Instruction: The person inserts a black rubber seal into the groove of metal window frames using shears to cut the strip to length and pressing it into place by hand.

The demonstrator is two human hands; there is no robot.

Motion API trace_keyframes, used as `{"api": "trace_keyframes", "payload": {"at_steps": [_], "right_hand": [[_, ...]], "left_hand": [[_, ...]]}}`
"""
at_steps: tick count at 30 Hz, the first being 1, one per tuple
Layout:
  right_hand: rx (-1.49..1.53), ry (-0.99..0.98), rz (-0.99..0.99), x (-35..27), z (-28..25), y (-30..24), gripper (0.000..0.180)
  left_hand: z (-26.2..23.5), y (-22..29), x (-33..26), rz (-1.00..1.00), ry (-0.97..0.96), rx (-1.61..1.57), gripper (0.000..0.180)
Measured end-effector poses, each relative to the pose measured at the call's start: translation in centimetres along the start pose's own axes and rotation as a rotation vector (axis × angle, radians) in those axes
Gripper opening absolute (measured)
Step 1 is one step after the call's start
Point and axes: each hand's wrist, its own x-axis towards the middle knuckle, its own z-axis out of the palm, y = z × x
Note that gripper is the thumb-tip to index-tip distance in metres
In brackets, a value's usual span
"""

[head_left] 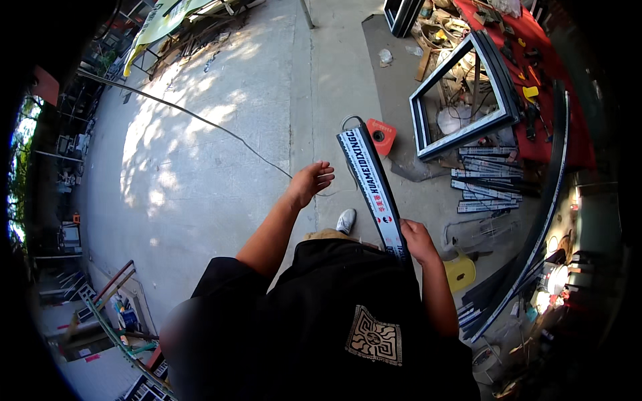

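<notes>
My right hand point(418, 239) grips the near end of a long dark aluminium profile point(371, 184) covered with white printed film. The profile points away from me over the concrete floor. My left hand point(311, 180) is held out to the left of the profile, fingers loosely apart and holding nothing. Between my arms I see my black shirt and one white shoe point(346, 220).
A grey window frame point(465, 97) lies on a cluttered red workbench point(555, 87) at the right. Cut profiles point(488, 179) are stacked beside it. A red box point(381, 136) sits beyond the profile tip. A cable point(200, 119) crosses the floor. A yellow stool point(461, 273) stands nearby.
</notes>
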Motion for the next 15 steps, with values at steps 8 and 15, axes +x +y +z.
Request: {"api": "trace_keyframes", "payload": {"at_steps": [8,15], "right_hand": [[-0.106,0.011,0.032,-0.9,0.4,-0.4,0.041],[-0.076,0.025,0.032,-1.2,0.8,0.4,0.04]], "left_hand": [[8.5,1.1,-3.7,0.27,-0.492,-0.082,0.075],[10.7,7.9,-3.5,0.518,-0.249,0.031,0.086]]}}
